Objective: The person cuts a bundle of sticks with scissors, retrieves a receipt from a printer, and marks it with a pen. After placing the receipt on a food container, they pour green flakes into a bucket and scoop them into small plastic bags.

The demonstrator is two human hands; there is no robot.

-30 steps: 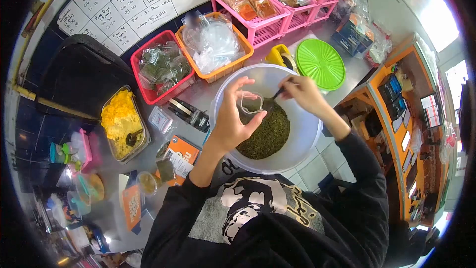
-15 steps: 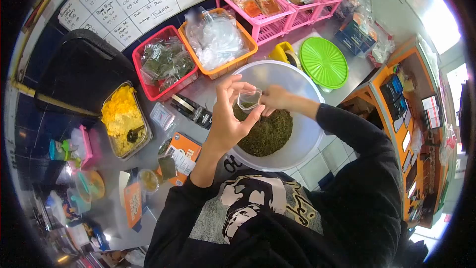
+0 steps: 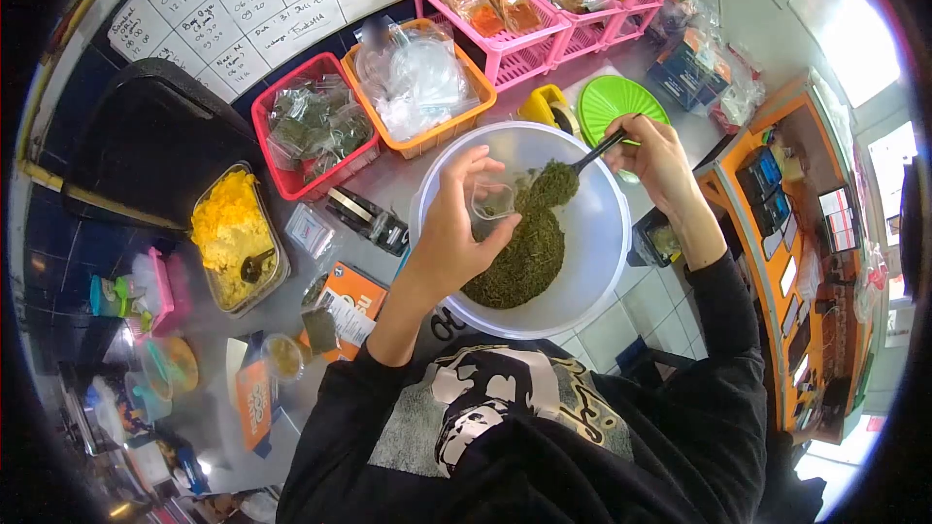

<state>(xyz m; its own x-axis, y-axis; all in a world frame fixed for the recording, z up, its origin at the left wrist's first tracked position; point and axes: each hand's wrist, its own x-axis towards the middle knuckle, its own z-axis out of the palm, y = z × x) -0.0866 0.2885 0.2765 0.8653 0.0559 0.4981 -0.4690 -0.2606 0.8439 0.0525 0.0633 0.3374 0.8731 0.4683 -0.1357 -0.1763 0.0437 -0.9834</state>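
A large translucent white tub [image 3: 607,262] holds dried green herbs [image 3: 519,267]. Over its left side, my left hand [image 3: 454,233] grips a small clear cup [image 3: 493,200] between thumb and fingers. My right hand [image 3: 652,157] is above the tub's right edge, closed on the handle of a black spoon [image 3: 600,150]. A heap of green herbs [image 3: 555,183] lies on the spoon, just right of the cup and apart from it.
Behind the tub are a red basket [image 3: 262,126] of small packets, an orange basket [image 3: 464,124] of clear bags, pink racks [image 3: 529,47], a yellow tape dispenser [image 3: 540,102] and a green lid [image 3: 614,107]. A container of yellow food [image 3: 228,223] stands left.
My right hand has moved right and away from the cup. The black spoon heaped with herbs now shows. My left hand still holds the cup in nearly the same place.
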